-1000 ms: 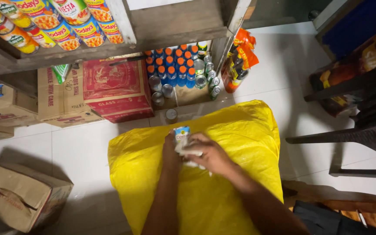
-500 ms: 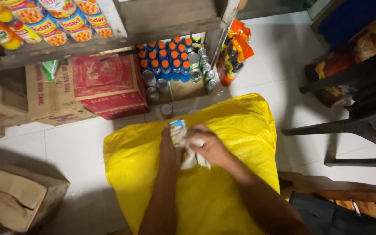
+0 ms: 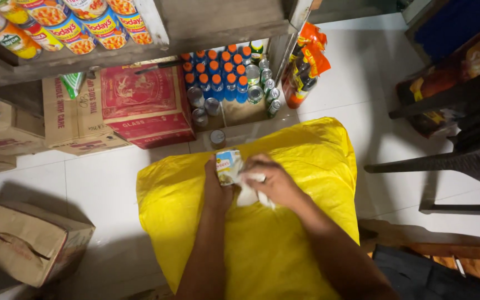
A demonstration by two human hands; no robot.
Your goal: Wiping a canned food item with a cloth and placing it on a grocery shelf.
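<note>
My left hand (image 3: 216, 191) grips a small can (image 3: 228, 165) with a pale blue and yellow label, held over a big yellow plastic sack (image 3: 284, 244) on the floor. My right hand (image 3: 270, 180) presses a white cloth (image 3: 249, 191) against the side of the can. Both forearms reach in from the bottom of the view across the sack.
A wooden shelf (image 3: 184, 33) with labelled cans runs along the top. Under it sit a red carton (image 3: 143, 105), brown cartons (image 3: 68, 119), orange-capped bottles (image 3: 218, 69) and loose tins (image 3: 206, 108). A brown box (image 3: 26, 239) lies at lower left, a dark chair (image 3: 451, 150) at right.
The view has shifted slightly. My right hand has kept rubbing the cloth on the can, which stays in my left hand above the sack.
</note>
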